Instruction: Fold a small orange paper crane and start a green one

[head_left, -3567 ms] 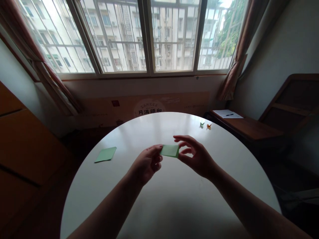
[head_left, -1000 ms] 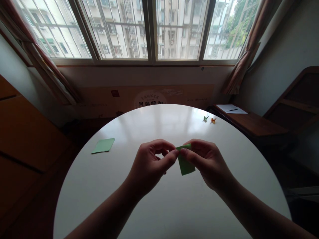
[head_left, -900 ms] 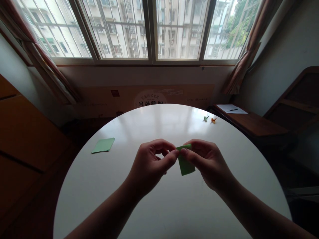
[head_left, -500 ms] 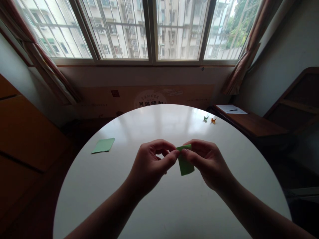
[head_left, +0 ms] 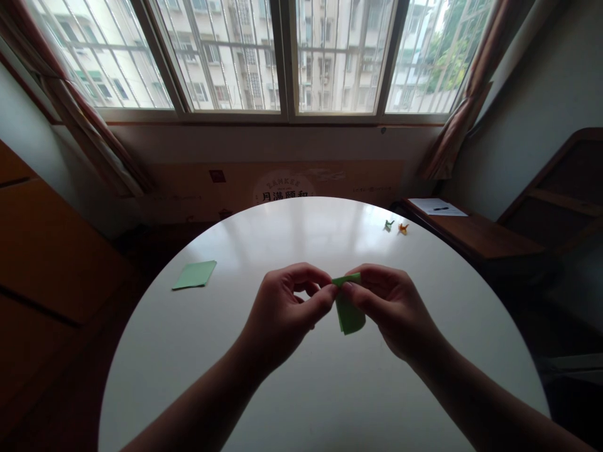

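A folded piece of green paper (head_left: 350, 315) is held up over the white round table (head_left: 301, 389). My left hand (head_left: 294, 298) pinches its upper left corner between thumb and forefinger. From the other side my right hand (head_left: 389, 307) grips its top part, the thumb lying across the front face. Below the fingers the paper hangs down as a narrow strip with a slightly curved lower edge. Its back, and the fingertips behind it, are hidden.
Light green square paper (head_left: 195, 275) lies in a stack on the table's left. Toward the far right edge sit a small green folded paper figure (head_left: 388, 225) and an orange one (head_left: 403, 229). Beyond the table, a white sheet (head_left: 437, 207) with a pen (head_left: 441, 208) lies on a wooden surface.
The lower end of the green paper has bent a little, its bottom edge now more rounded and its layers slightly parted at the left. Both hands keep nearly the same place.
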Motion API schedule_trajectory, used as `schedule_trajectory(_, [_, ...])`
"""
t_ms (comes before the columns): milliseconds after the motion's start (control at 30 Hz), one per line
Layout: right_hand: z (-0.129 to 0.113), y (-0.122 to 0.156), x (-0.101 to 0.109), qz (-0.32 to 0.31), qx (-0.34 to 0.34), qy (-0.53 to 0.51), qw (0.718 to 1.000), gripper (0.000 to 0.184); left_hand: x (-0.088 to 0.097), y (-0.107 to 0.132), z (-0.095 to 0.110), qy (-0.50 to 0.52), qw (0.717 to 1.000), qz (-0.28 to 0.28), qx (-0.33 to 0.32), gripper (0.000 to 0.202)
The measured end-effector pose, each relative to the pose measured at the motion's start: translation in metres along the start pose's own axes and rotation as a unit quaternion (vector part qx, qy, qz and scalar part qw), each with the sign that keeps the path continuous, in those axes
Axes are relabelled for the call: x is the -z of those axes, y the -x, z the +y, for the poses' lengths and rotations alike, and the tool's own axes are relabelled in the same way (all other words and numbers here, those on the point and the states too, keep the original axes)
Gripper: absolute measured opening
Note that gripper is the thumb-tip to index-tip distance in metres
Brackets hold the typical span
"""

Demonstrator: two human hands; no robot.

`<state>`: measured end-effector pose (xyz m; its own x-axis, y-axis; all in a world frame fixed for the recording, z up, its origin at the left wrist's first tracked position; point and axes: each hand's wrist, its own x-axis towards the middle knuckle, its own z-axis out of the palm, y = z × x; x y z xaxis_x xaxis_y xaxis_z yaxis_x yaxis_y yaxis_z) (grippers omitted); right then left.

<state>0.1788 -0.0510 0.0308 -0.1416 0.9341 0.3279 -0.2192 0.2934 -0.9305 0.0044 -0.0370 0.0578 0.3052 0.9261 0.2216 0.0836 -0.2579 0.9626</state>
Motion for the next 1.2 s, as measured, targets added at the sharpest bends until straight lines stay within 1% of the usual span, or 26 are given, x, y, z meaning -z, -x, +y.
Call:
schedule_trajectory(267, [0.001, -0.001, 0.000, 0.000, -0.001, -0.008, 1.000, 0.010, -0.001, -0.002, 0.002, -0.002, 1.000, 0.005, -0.003, 0.007])
schedule_trajectory(533, [0.001, -0.001, -0.001, 0.013, -0.004, -0.003, 1.000, 0.012, 0.000, 0.000, 0.003, -0.006, 1.000, 0.002, -0.002, 0.008])
schedule_trajectory(667, [0.000, -0.001, -0.001, 0.019, -0.008, -0.003, 1.000, 0.014, 0.000, 0.000, 0.003, -0.013, 1.000, -0.006, -0.005, 0.009])
schedule_trajectory(733, [0.000, -0.002, 0.000, 0.021, -0.008, -0.004, 1.000, 0.015, 0.001, 0.000, 0.003, -0.019, 1.000, -0.014, -0.018, 0.010])
schedule_trajectory(800, [-0.002, -0.002, 0.001, 0.019, -0.016, -0.008, 1.000, 0.016, 0.004, -0.001, 0.004, -0.039, 0.998, -0.012, -0.053, 0.009])
schedule_trajectory(867, [-0.003, -0.003, 0.002, 0.019, -0.030, -0.008, 0.999, 0.016, 0.010, -0.002, 0.006, -0.084, 0.989, 0.003, -0.125, 0.006])
schedule_trajectory(900, [-0.003, -0.003, 0.002, 0.019, -0.037, -0.006, 0.999, 0.017, 0.013, -0.003, 0.007, -0.115, 0.978, 0.010, -0.173, 0.004])
schedule_trajectory(967, [-0.004, -0.003, 0.003, 0.016, -0.045, 0.001, 0.999, 0.017, 0.020, -0.004, 0.008, -0.181, 0.946, 0.012, -0.268, 0.008])
schedule_trajectory(1033, [-0.005, -0.003, 0.003, 0.006, -0.048, 0.009, 0.999, 0.016, 0.026, -0.005, 0.009, -0.233, 0.915, 0.000, -0.330, 0.013])
schedule_trajectory(1100, [-0.005, -0.001, 0.003, -0.001, -0.048, 0.014, 0.999, 0.015, 0.030, -0.006, 0.009, -0.264, 0.896, -0.009, -0.358, 0.013])
schedule_trajectory(1200, [-0.004, 0.000, 0.003, -0.006, -0.050, 0.016, 0.999, 0.014, 0.032, -0.006, 0.008, -0.283, 0.882, -0.023, -0.376, 0.013])
